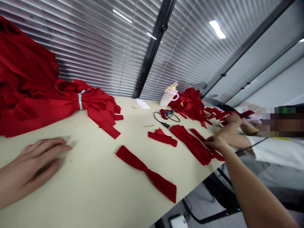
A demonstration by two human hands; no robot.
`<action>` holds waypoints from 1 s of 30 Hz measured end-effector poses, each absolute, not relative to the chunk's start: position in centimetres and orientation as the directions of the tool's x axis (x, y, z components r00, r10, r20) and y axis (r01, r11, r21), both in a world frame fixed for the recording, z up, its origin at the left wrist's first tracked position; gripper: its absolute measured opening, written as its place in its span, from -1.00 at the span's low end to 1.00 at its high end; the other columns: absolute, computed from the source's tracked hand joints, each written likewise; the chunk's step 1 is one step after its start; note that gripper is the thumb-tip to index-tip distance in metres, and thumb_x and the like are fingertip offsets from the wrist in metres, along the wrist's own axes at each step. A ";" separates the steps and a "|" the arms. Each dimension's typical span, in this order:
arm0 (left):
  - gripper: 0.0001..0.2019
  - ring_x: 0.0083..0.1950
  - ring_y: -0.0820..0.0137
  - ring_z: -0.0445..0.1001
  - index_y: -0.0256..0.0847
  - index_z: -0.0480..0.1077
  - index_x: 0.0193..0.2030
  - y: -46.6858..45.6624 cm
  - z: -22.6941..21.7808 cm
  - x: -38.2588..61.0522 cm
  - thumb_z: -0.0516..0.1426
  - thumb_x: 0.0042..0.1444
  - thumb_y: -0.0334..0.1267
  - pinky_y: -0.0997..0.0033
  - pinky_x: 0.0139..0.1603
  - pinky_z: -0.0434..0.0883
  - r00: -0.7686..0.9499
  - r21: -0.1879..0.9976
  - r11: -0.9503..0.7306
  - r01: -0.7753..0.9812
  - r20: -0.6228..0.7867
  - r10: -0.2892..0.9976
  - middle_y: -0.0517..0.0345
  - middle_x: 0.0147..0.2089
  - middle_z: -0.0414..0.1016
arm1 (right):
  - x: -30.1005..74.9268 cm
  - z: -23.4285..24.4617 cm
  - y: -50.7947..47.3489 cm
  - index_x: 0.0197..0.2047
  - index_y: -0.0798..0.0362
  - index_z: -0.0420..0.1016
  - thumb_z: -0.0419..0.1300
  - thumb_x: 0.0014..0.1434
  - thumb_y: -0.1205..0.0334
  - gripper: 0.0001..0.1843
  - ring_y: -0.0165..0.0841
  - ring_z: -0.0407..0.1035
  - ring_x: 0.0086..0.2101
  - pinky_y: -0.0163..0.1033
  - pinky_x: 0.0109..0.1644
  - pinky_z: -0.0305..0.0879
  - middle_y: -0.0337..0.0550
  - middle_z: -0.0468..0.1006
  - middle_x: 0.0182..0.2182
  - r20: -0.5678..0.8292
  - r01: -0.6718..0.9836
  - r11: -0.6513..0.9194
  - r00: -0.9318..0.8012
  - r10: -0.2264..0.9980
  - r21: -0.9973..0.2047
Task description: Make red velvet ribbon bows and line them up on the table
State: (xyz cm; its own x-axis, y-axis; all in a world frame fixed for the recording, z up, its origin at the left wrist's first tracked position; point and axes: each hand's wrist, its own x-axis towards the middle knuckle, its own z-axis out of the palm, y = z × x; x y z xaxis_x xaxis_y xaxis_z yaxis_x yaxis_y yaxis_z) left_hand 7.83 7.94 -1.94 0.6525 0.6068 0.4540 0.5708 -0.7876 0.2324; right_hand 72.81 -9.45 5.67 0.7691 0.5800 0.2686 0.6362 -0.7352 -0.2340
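My left hand (33, 166) lies flat on the cream tabletop (90, 171), fingers slightly apart, touching nothing else. My right hand (215, 143) rests at the far right on a stack of long red fabric strips (192, 144), and its fingers cover part of them. Nearby lie a crumpled red fabric piece (162, 137) and a bow-shaped red velvet strip (145, 171). At the left stands a large heap of red cloth (28, 79), cinched by a pale blue band (80, 101), with cut strips (106, 118) trailing from it.
A co-worker in a white T-shirt (277, 151) has both hands (229, 125) among red scraps (190, 104) at the far end. A pink stacked cup (169, 97), a black corded tool (166, 115) and white paper (142, 103) stand beyond. The table edge runs diagonally at lower right.
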 end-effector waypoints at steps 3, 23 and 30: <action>-0.69 0.14 0.11 0.29 0.05 0.27 0.08 8.4 -2.1 7.5 -0.04 0.21 -0.13 0.11 0.06 0.22 0.684 0.211 -0.823 0.527 0.469 0.559 0.12 0.10 0.32 | 71.2 6.4 -9.4 0.05 0.04 0.39 0.15 0.28 0.13 -0.70 -0.26 0.40 -0.09 -0.09 -0.06 0.41 -0.08 0.43 0.00 0.164 0.581 -0.793 0.814 0.558 -0.182; -0.75 0.12 0.27 0.33 -0.21 0.32 -0.06 0.5 7.9 7.0 0.08 0.08 -0.35 0.33 0.08 0.35 0.778 0.454 -0.773 0.442 0.234 0.583 0.02 0.05 0.33 | 28.9 3.7 -1.7 -0.29 0.08 0.35 0.17 0.19 0.39 -0.95 -0.34 0.46 -0.37 -0.09 -0.07 0.21 -0.23 0.56 -0.42 0.213 0.702 0.649 -0.613 0.760 -0.295; -0.64 -0.04 0.33 0.45 -0.14 0.31 -0.01 1.9 4.5 4.9 0.20 0.02 -0.25 0.40 -0.05 0.43 0.735 0.523 -0.646 0.556 0.053 0.676 0.12 -0.02 0.41 | 34.8 6.2 -2.1 0.02 -0.02 0.35 0.34 0.05 0.12 -0.52 -0.21 0.40 -0.03 -0.07 0.03 0.31 -0.10 0.51 -0.01 0.157 0.780 0.490 -0.468 0.870 -0.390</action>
State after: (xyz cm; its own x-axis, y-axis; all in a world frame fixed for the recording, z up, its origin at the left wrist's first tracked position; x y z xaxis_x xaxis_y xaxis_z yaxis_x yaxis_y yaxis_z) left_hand 4.94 1.91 4.50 0.7351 0.6759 0.0530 0.5560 -0.6458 0.5232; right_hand 34.83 -2.08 6.17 -0.4684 0.8695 0.1565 0.7796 0.4901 -0.3898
